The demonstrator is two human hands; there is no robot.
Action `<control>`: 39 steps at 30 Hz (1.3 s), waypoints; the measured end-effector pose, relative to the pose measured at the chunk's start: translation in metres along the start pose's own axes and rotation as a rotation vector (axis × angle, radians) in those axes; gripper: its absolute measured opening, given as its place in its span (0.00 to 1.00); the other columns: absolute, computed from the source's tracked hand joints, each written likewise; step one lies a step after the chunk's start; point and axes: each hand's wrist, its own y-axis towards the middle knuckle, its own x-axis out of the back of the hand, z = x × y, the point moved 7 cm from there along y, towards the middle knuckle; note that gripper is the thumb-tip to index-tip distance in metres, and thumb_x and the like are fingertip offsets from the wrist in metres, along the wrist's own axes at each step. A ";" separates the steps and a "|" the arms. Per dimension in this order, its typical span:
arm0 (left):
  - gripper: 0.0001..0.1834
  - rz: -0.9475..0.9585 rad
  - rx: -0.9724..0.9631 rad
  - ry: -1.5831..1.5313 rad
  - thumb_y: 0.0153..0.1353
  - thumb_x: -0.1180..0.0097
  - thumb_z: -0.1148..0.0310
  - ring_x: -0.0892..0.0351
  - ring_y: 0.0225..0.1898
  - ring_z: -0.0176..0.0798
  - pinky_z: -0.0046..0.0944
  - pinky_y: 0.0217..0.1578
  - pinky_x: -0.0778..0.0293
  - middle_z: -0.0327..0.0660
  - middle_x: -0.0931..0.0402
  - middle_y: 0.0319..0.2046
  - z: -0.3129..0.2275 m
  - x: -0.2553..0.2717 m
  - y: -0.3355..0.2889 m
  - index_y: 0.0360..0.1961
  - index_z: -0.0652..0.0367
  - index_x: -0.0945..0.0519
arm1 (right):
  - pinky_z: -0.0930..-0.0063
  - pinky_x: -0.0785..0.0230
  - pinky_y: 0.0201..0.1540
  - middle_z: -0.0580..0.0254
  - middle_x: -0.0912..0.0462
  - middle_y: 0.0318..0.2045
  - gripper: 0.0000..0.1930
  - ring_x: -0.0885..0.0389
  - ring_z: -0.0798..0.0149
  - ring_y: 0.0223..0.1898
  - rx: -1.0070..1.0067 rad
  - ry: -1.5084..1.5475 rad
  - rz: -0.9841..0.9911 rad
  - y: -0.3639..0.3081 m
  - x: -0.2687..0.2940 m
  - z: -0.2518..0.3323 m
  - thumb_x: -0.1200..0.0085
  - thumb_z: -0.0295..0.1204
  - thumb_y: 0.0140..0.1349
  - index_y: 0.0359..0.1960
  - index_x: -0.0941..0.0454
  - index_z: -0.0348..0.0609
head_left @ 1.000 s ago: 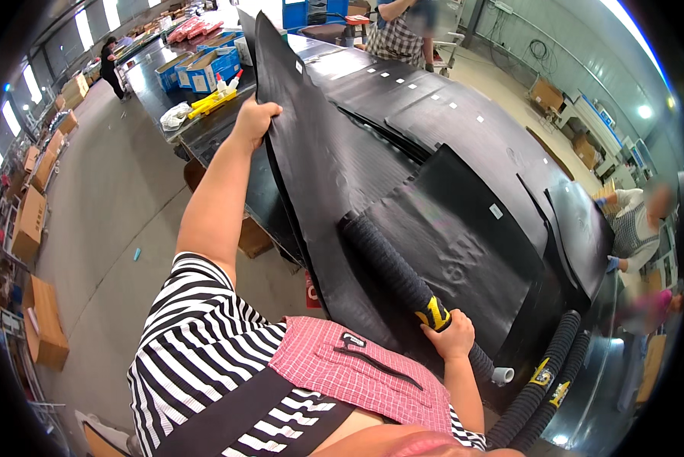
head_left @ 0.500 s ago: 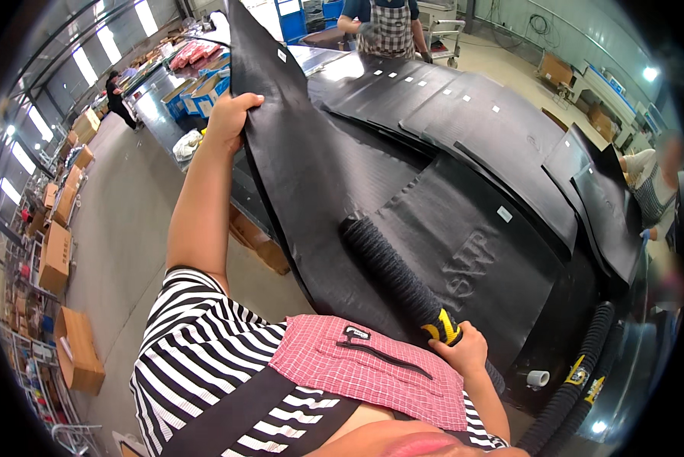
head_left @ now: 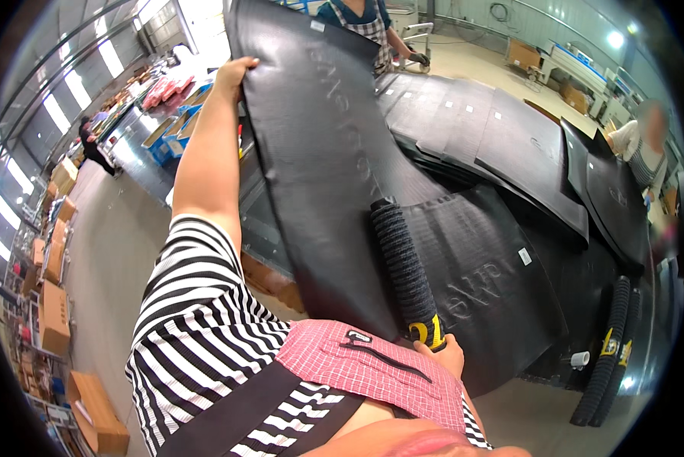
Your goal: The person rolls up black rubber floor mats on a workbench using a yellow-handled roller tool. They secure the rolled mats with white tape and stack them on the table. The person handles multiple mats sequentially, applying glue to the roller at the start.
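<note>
My left hand (head_left: 235, 76), raised at the far left, grips the edge of a large black sheet (head_left: 304, 167), apparently rubber, lifted and bent upright. Raised lettering and a small white label show on its face. My right hand (head_left: 446, 356), close to my body, is wrapped round the lower end of a tight black ribbed roll (head_left: 403, 263) with a yellow band. The roll leans against the lifted sheet, its far end pointing away from me. Beneath and to the right lies another embossed black sheet (head_left: 494, 251) with a white label.
Stacked black sheets (head_left: 502, 145) cover the table's far right. Two more banded rolls (head_left: 608, 350) lie at the right, near a small white tube (head_left: 579, 359). Co-workers stand across the table (head_left: 365, 27) and at the right (head_left: 647, 148). Cardboard boxes (head_left: 98, 411) line the left.
My left hand has raised the sheet and moved it so more of its face shows. The roll in my right hand has tipped more upright. The view has shifted, and the person across has moved.
</note>
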 end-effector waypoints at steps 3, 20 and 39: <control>0.23 -0.098 -0.139 0.154 0.59 0.31 0.71 0.15 0.38 0.52 0.54 0.41 0.18 0.55 0.15 0.42 0.048 0.088 0.087 0.51 0.76 0.20 | 0.57 0.22 0.49 0.46 0.12 0.40 0.36 0.12 0.48 0.43 0.024 -0.066 -0.022 0.015 -0.007 0.011 0.27 0.58 0.48 0.44 0.18 0.35; 0.29 -0.327 0.075 1.026 0.68 0.54 0.71 0.26 0.69 0.52 0.46 0.69 0.31 0.52 0.24 0.66 0.272 0.120 0.064 0.71 0.49 0.26 | 0.59 0.21 0.49 0.47 0.10 0.40 0.36 0.11 0.50 0.43 -0.067 -0.158 0.033 0.033 -0.011 0.019 0.26 0.56 0.46 0.46 0.17 0.36; 0.50 1.561 -1.125 1.107 0.39 0.18 0.57 0.25 0.63 0.50 0.50 0.65 0.34 0.45 0.22 0.58 0.305 -0.268 -0.379 0.66 0.56 0.27 | 0.59 0.22 0.51 0.49 0.11 0.45 0.36 0.12 0.51 0.48 -0.077 -0.154 0.070 0.024 -0.001 0.020 0.27 0.57 0.49 0.49 0.16 0.40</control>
